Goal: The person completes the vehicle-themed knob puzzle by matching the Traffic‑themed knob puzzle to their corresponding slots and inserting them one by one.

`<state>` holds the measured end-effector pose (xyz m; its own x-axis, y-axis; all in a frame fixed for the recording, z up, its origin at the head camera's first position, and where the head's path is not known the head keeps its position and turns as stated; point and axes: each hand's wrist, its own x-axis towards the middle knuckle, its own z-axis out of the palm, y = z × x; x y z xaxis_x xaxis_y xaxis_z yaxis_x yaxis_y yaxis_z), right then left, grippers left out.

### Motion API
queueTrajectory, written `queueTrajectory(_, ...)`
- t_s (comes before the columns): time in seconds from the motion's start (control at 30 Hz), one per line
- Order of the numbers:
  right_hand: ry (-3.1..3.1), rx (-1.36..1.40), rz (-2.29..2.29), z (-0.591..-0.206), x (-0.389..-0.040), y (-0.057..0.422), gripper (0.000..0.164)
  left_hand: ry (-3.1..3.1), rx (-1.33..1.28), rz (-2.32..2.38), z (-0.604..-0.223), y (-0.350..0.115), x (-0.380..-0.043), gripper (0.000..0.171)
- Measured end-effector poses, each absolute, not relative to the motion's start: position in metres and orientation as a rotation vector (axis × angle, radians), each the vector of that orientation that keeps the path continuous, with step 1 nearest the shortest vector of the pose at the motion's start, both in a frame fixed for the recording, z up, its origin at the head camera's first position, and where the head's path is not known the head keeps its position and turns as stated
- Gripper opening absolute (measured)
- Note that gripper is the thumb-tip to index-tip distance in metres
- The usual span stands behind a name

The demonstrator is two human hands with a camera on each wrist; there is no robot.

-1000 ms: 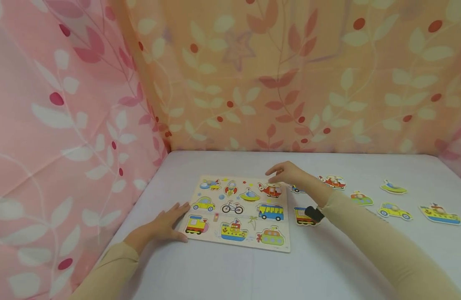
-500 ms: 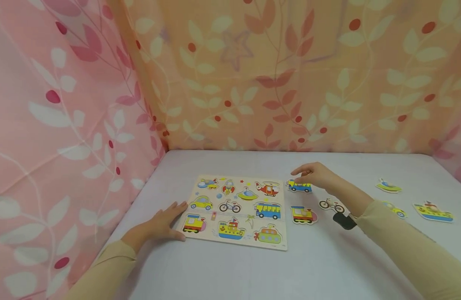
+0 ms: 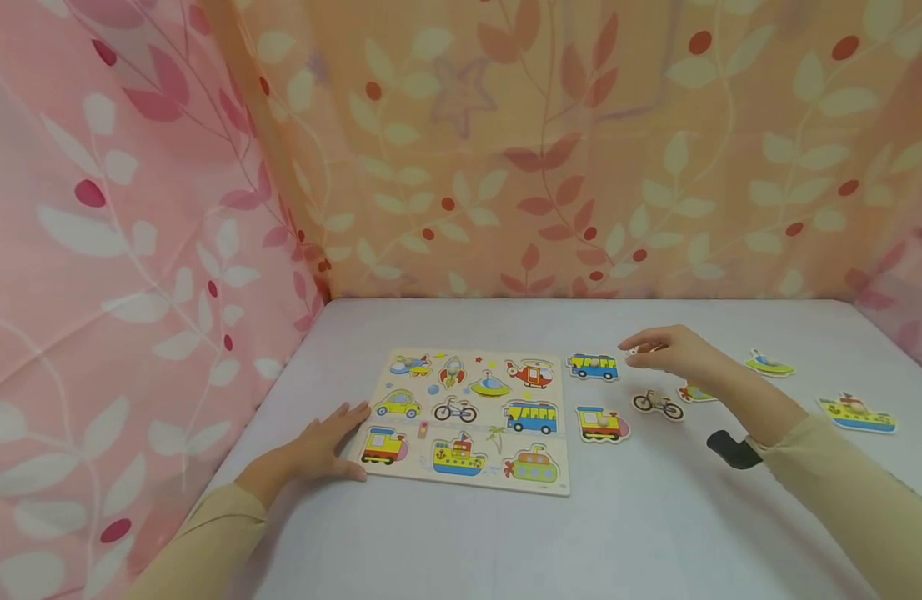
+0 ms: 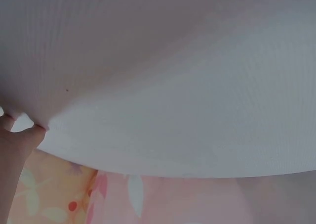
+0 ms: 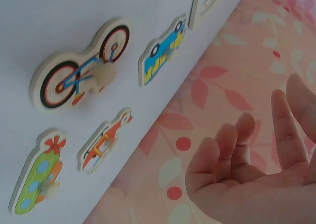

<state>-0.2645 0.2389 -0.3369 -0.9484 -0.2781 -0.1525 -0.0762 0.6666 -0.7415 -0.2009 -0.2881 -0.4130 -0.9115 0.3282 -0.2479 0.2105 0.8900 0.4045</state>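
Wooden and pale, the puzzle board (image 3: 491, 408) lies flat on the white table, with its long side going from left to right in front of the person. Its left edge meets the spread fingers of the left hand (image 3: 322, 442), which touches there but does not grasp anything. The right hand (image 3: 671, 352) is in the air beyond the right edge of the board; its fingers are loosely bent, and between them I see nothing held.

What matters most, in my judgement, is the position of this right hand: the loose pieces are all on its side, and the left hand is well apart from them. From where the head camera looks, it covers most of the helicopter piece (image 5: 103, 144), whose tail points toward the bus piece (image 3: 593, 367). The bus lies between the right fingertips and the board, its length roughly sideways. Nearer to the person is the bicycle piece (image 3: 658, 406), slightly slanted, and just beside it the submarine piece (image 3: 695, 392), partly hidden by the wrist.
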Motion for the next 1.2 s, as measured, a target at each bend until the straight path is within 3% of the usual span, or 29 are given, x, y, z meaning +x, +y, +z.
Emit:
queueTrajectory(0.87, 2.716, -0.19, -1.116, -0.322, -0.25, 0.317, 0.059, 2.761, 0.404, 0.54, -0.413, -0.291, -0.198, 0.108)
queueTrajectory(1.2, 2.807, -0.138, -1.161, -0.336, -0.249, 0.352, 0.053, 2.752, 0.386, 0.536, -0.41, -0.292, -0.202, 0.109)
